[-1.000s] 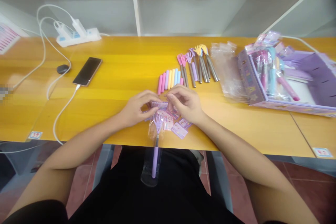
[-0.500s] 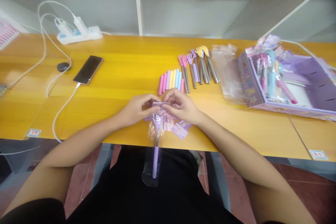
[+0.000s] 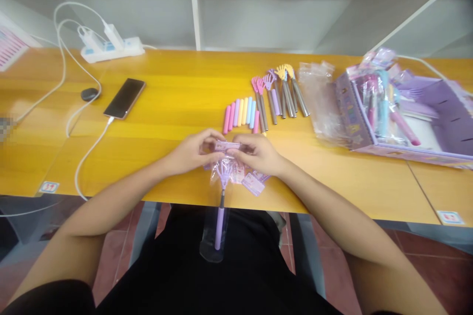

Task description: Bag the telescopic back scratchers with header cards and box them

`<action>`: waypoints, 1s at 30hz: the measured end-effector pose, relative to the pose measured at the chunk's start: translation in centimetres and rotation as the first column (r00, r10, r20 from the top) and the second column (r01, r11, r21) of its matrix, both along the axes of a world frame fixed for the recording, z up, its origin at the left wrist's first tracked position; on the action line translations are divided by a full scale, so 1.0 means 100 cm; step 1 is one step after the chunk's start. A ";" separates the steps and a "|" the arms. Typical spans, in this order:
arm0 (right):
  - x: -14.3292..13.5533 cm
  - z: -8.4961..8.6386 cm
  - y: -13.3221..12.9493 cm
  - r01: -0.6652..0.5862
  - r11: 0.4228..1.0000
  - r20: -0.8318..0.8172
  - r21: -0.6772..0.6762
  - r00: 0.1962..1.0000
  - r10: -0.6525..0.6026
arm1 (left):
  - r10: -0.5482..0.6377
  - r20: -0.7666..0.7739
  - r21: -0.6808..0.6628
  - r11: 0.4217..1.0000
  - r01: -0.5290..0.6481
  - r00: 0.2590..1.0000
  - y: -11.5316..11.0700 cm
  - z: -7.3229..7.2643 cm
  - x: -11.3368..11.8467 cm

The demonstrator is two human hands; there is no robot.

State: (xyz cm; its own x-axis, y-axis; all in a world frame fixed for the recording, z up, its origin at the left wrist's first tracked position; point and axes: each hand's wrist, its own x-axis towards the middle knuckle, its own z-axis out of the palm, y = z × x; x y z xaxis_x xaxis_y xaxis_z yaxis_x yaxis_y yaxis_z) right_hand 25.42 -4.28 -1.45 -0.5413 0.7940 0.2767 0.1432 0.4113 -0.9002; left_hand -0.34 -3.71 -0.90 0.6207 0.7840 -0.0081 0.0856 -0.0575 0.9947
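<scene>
Between my two hands, at the table's near edge, is a small purple printed card (image 3: 226, 146) at the top of a clear plastic bag (image 3: 212, 251). My left hand (image 3: 195, 151) pinches the card's left end; my right hand (image 3: 256, 153) pinches its right end. Inside the bag hangs a purple back scratcher (image 3: 219, 226), claw up, its handle reaching down over my lap. Whether the fingers also grip the bag's mouth is hard to see. Several more printed cards (image 3: 253, 183) lie under and beside my right hand.
Beyond my hands lie coloured handle sleeves (image 3: 242, 111), claw-headed metal rods (image 3: 286, 96) and empty clear bags (image 3: 322, 98). At right stands a purple box (image 3: 410, 153) of bagged scratchers. A phone (image 3: 124, 98), black mouse-like object (image 3: 89, 94) and power strip (image 3: 113, 50) are at left.
The card between my hands has tilted so its printed face shows more. My right hand's fingers have curled in and come slightly nearer me. The bagged scratcher stays hanging in place.
</scene>
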 end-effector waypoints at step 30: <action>0.131 0.097 0.017 0.650 0.567 0.055 0.507 0.632 -0.773 | 0.299 0.407 -0.333 0.928 -0.165 0.863 0.010 0.011 0.003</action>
